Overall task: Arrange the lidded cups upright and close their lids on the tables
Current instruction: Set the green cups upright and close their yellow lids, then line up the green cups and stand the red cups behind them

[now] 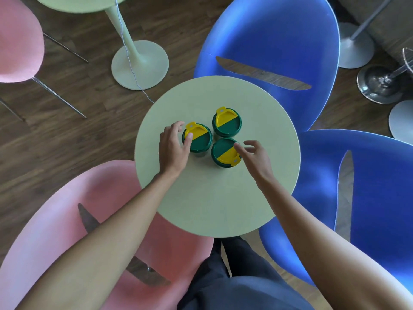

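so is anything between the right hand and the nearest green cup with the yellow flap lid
Nothing visible: the right hand is already at the rim of the nearest green cup with the yellow flap lid, fingers spread.

cups (pixel 226 125): smooth plastic, green with yellow flaps, slight sheen | table (pixel 214 198): matt pale-green top, smooth | blue chairs (pixel 279 41): glossy moulded plastic | pink chair (pixel 55 231): matt plastic shell | floor (pixel 67 104): dark wood-grain planks, low sheen | chair base (pixel 380 83): polished, mirror-bright metal
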Demonstrator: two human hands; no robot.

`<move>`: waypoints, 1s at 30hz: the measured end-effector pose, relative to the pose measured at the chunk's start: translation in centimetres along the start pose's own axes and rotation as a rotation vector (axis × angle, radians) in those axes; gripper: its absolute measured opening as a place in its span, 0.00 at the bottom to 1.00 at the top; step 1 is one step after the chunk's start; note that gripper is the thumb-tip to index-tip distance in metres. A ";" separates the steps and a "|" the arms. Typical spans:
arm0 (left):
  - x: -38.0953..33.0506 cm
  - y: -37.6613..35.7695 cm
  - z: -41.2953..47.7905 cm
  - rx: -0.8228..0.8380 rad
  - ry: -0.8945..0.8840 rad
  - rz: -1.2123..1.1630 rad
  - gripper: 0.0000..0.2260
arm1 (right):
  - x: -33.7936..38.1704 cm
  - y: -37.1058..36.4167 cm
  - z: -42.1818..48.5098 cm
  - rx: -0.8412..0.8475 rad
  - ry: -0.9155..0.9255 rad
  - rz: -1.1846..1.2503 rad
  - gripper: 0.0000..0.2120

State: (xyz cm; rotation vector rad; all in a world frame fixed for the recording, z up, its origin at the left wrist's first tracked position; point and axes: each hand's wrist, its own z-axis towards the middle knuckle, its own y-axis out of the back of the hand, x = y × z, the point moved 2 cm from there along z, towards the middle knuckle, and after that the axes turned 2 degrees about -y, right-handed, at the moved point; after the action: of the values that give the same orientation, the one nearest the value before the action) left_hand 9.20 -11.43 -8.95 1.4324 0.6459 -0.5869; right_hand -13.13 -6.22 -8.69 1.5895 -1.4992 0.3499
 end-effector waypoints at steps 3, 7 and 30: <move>-2.5 0.7 -0.3 -0.101 -0.201 0.082 0.06 | 0.5 1.8 -1.1 -0.100 0.081 0.031 0.19; -7.5 -0.3 -0.8 -0.002 -0.380 0.101 0.05 | 0.9 5.4 -3.1 -0.143 0.149 0.041 0.14; -56.5 -38.2 -32.8 0.612 -0.864 0.041 0.06 | -27.6 61.2 -16.0 -0.691 0.116 0.300 0.09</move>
State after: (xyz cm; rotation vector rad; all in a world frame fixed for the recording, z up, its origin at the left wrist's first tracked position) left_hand -59.22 18.23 3.66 1.5417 -0.2809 -1.3379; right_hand -68.96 32.00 5.02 0.7926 -1.5440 0.0656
